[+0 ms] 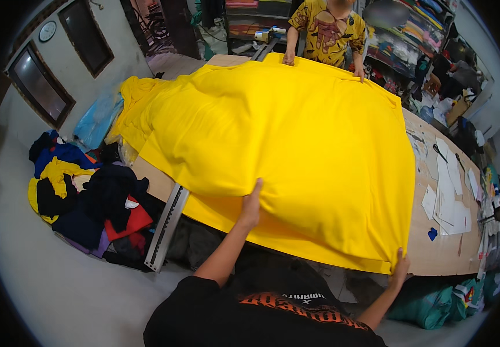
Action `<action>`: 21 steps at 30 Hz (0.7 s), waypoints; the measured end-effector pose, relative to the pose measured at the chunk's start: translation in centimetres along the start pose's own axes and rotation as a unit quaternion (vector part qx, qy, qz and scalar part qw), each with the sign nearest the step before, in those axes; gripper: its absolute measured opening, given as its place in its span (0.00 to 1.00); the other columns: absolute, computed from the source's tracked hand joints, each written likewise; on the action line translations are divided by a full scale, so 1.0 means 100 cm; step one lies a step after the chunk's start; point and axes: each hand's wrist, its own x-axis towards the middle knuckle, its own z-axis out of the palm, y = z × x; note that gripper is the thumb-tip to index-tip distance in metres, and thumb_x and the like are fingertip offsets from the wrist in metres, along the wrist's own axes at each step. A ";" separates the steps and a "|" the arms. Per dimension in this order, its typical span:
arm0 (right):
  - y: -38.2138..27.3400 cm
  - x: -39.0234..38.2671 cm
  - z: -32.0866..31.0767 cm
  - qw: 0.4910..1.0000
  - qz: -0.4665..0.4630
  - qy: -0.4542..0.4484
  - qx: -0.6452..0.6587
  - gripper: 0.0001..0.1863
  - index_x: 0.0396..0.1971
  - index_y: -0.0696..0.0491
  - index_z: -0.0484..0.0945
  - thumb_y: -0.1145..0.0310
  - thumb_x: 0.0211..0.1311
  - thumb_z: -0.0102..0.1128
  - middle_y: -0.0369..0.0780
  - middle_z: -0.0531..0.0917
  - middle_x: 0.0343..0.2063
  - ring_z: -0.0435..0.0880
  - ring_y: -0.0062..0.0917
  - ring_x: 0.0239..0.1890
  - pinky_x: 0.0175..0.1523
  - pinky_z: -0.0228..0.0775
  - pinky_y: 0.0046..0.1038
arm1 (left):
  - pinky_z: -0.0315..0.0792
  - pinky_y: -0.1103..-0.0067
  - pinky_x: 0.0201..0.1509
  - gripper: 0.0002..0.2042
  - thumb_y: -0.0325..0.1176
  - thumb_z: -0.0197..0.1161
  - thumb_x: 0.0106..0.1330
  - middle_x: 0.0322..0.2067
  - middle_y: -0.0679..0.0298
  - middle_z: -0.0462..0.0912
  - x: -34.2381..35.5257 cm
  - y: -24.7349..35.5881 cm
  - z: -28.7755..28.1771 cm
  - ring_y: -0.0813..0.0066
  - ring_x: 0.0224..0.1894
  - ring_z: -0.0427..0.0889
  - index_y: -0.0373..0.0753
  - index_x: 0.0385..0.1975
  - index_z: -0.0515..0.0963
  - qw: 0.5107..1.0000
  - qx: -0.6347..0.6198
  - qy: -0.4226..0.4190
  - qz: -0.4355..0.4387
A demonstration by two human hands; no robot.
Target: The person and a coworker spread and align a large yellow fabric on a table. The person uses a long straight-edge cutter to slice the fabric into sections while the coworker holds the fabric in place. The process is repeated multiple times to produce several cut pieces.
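A large sheet of bright yellow fabric (319, 150) spreads over the table, with air bulging under it and soft folds across it. At the near side my left hand (251, 209) is closed on the fabric, thumb uppermost, its other fingers mostly hidden. My right hand (400, 267) pinches the near right corner at the table's edge. Across the table a person in a yellow patterned shirt (334, 34) grips the far edge with both hands. To the left the fabric runs into a bunched heap (137, 95).
Paper pattern pieces (449, 173) and scissors (440, 151) lie on the wooden table (423, 243) at right. A slotted metal rail (166, 228) juts out at the near left. Mixed cloth scraps (105, 196) are piled left; green sacks (429, 303) sit below the table.
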 end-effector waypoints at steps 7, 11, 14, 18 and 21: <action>0.090 0.000 -0.011 0.994 0.096 -0.055 -0.006 0.37 0.67 0.68 0.69 0.56 0.71 0.68 0.52 0.81 0.57 0.81 0.38 0.58 0.59 0.75 0.36 | 0.75 0.70 0.65 0.25 0.39 0.65 0.77 0.60 0.58 0.80 0.008 -0.022 -0.053 0.63 0.61 0.80 0.30 0.66 0.73 0.992 -0.011 0.122 0.018; 0.109 0.013 -0.027 0.991 0.088 -0.059 -0.080 0.39 0.66 0.72 0.71 0.58 0.65 0.73 0.55 0.80 0.61 0.80 0.39 0.62 0.63 0.74 0.38 | 0.80 0.63 0.61 0.24 0.41 0.63 0.77 0.57 0.53 0.82 0.013 -0.029 -0.068 0.58 0.56 0.83 0.29 0.64 0.73 0.988 -0.038 0.142 0.037; 0.052 -0.008 -0.018 0.999 0.029 0.008 -0.045 0.30 0.59 0.72 0.76 0.62 0.69 0.69 0.54 0.84 0.57 0.83 0.38 0.59 0.63 0.72 0.37 | 0.81 0.59 0.63 0.29 0.49 0.59 0.80 0.61 0.47 0.80 0.020 -0.021 -0.066 0.52 0.59 0.83 0.26 0.65 0.71 0.982 -0.030 0.166 0.085; 0.025 0.000 -0.034 0.990 -0.002 0.139 0.010 0.28 0.58 0.69 0.77 0.59 0.72 0.68 0.52 0.85 0.53 0.83 0.36 0.56 0.62 0.72 0.35 | 0.83 0.63 0.59 0.31 0.52 0.62 0.78 0.61 0.45 0.79 0.011 -0.002 -0.022 0.55 0.56 0.85 0.24 0.59 0.73 0.961 0.092 0.204 0.160; 0.001 0.026 -0.049 0.977 -0.100 0.184 0.024 0.18 0.44 0.66 0.80 0.62 0.73 0.66 0.44 0.85 0.35 0.81 0.26 0.39 0.48 0.73 0.33 | 0.83 0.66 0.57 0.30 0.52 0.63 0.77 0.59 0.46 0.81 0.011 0.026 -0.019 0.58 0.55 0.85 0.23 0.57 0.74 0.950 0.142 0.200 0.194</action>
